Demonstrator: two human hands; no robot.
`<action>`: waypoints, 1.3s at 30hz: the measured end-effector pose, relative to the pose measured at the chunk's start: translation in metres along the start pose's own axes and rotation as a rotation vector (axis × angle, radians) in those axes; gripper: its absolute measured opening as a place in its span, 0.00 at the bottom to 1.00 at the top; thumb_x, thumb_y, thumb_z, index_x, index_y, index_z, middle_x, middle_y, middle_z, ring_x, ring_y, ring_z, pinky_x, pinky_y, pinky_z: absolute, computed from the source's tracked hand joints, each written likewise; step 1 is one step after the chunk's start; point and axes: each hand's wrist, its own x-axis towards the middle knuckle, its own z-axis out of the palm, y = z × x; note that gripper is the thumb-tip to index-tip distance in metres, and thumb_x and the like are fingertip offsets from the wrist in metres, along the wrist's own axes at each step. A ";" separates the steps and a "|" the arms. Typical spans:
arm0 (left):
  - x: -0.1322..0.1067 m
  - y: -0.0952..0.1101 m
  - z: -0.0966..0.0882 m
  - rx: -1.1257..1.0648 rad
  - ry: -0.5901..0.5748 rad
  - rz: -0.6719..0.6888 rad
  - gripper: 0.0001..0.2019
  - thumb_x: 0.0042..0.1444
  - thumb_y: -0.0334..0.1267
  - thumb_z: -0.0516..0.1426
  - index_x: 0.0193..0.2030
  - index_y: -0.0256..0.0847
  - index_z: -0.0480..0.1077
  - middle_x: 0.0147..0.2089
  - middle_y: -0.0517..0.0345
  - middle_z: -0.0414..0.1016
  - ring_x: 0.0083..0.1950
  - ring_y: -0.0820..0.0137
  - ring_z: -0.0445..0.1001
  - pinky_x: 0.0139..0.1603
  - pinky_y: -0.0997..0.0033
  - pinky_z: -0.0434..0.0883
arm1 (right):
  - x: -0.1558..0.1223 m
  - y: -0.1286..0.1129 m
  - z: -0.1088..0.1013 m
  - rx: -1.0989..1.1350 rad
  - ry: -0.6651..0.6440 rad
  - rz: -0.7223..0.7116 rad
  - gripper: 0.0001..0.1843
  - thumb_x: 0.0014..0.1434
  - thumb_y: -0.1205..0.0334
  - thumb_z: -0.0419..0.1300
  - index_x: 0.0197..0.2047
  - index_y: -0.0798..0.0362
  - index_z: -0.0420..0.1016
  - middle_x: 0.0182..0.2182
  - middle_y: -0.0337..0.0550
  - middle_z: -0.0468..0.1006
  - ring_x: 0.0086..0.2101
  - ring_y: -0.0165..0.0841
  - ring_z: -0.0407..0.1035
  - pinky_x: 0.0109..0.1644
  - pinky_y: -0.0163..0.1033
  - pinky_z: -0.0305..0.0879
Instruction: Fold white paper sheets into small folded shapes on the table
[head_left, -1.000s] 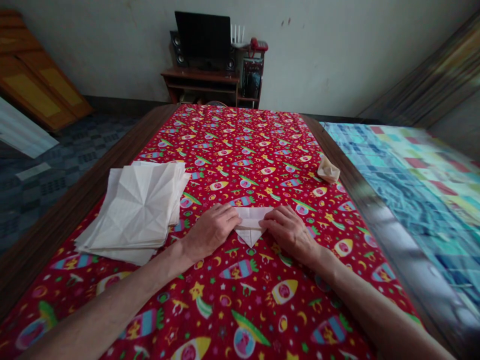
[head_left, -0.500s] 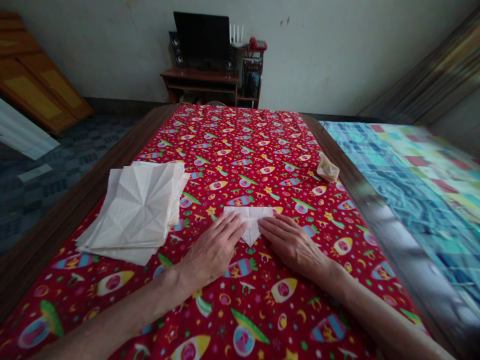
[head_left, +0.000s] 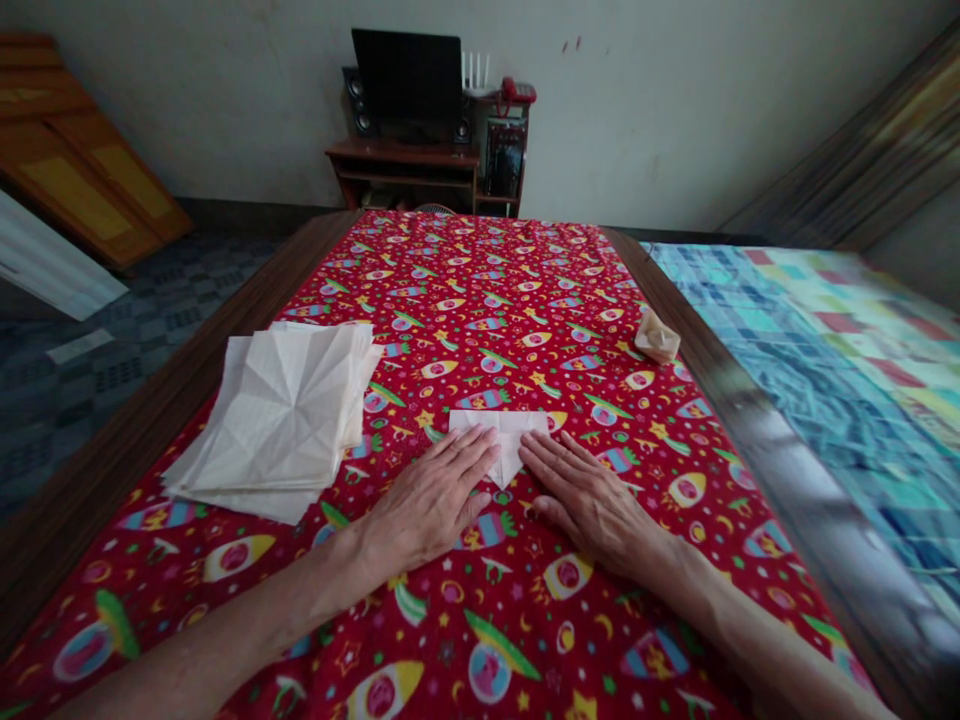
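A small folded sheet of white paper (head_left: 501,424) lies flat on the red patterned cloth, with a straight far edge and a point toward me. My left hand (head_left: 439,490) rests with its fingers stretched flat over the paper's left side, the thumb apart. On the right side, the fingertips of my right hand (head_left: 581,490) press down, its fingers also flat and thumb spread. Parts of the paper are hidden under the fingers. Left of my hands sits a stack of creased white paper sheets (head_left: 281,410). A small folded paper piece (head_left: 658,337) stands near the right edge.
The red cloth (head_left: 487,300) covers a dark wooden table (head_left: 225,335). Beyond its far end stands a desk (head_left: 401,152) with a monitor (head_left: 409,85), speakers and a red telephone (head_left: 517,92). A bed with a checked cover (head_left: 810,370) is on the right, a wooden cabinet (head_left: 97,160) on the left.
Both thumbs have spread away from the fingers, and the hands have shifted slightly on the paper. The folded paper stays in nearly the same place. The view has tilted a little.
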 end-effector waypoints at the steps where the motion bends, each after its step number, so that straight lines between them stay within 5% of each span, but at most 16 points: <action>1: -0.002 -0.002 0.000 0.010 -0.002 -0.005 0.23 0.66 0.40 0.45 0.66 0.35 0.54 0.70 0.50 0.51 0.71 0.64 0.47 0.70 0.58 0.51 | -0.001 0.001 0.000 -0.003 0.011 0.006 0.28 0.68 0.57 0.47 0.68 0.57 0.51 0.64 0.51 0.58 0.64 0.40 0.49 0.66 0.54 0.53; 12: -0.024 -0.015 -0.007 0.122 0.072 -0.086 0.21 0.65 0.34 0.46 0.64 0.36 0.59 0.66 0.50 0.60 0.68 0.61 0.57 0.65 0.51 0.56 | 0.000 0.005 -0.005 -0.040 0.137 0.127 0.17 0.67 0.61 0.49 0.56 0.51 0.70 0.53 0.45 0.74 0.55 0.39 0.66 0.60 0.53 0.57; 18: 0.007 -0.030 -0.010 0.007 0.273 -0.064 0.10 0.64 0.33 0.50 0.39 0.38 0.73 0.44 0.53 0.76 0.48 0.65 0.72 0.52 0.61 0.68 | 0.030 0.012 -0.004 -0.096 0.203 0.172 0.12 0.64 0.59 0.54 0.32 0.52 0.73 0.33 0.44 0.79 0.37 0.37 0.71 0.45 0.45 0.62; 21: 0.027 -0.038 -0.011 -0.066 0.207 -0.144 0.07 0.59 0.38 0.57 0.41 0.37 0.70 0.44 0.52 0.72 0.48 0.63 0.70 0.50 0.61 0.69 | 0.039 0.015 -0.004 -0.053 0.169 0.272 0.10 0.61 0.56 0.58 0.32 0.53 0.70 0.32 0.45 0.74 0.36 0.37 0.67 0.40 0.42 0.62; 24: 0.036 -0.045 -0.008 -0.061 0.154 -0.211 0.26 0.53 0.44 0.63 0.55 0.37 0.63 0.50 0.49 0.67 0.53 0.59 0.66 0.54 0.57 0.67 | 0.039 0.020 -0.005 0.041 0.202 0.317 0.13 0.60 0.53 0.60 0.42 0.54 0.69 0.38 0.48 0.71 0.40 0.39 0.65 0.43 0.43 0.63; 26: 0.038 -0.048 -0.006 -0.064 0.127 -0.216 0.29 0.51 0.44 0.64 0.57 0.38 0.61 0.50 0.50 0.67 0.54 0.59 0.66 0.55 0.57 0.67 | 0.037 0.025 -0.003 0.075 0.209 0.303 0.20 0.60 0.53 0.60 0.51 0.54 0.65 0.43 0.50 0.69 0.43 0.40 0.64 0.46 0.46 0.63; 30: 0.045 -0.050 -0.009 -0.097 0.042 -0.233 0.22 0.50 0.44 0.65 0.49 0.39 0.65 0.46 0.53 0.71 0.50 0.61 0.70 0.51 0.62 0.67 | 0.035 0.037 0.005 0.087 0.187 0.261 0.26 0.60 0.51 0.59 0.58 0.52 0.60 0.45 0.50 0.67 0.45 0.42 0.63 0.48 0.48 0.64; 39: 0.056 -0.047 -0.026 -0.283 -0.171 -0.410 0.07 0.47 0.40 0.63 0.29 0.41 0.71 0.28 0.63 0.73 0.30 0.70 0.70 0.28 0.75 0.57 | 0.040 0.038 -0.003 0.116 0.164 0.226 0.18 0.60 0.51 0.59 0.49 0.51 0.66 0.43 0.49 0.67 0.42 0.40 0.64 0.44 0.46 0.66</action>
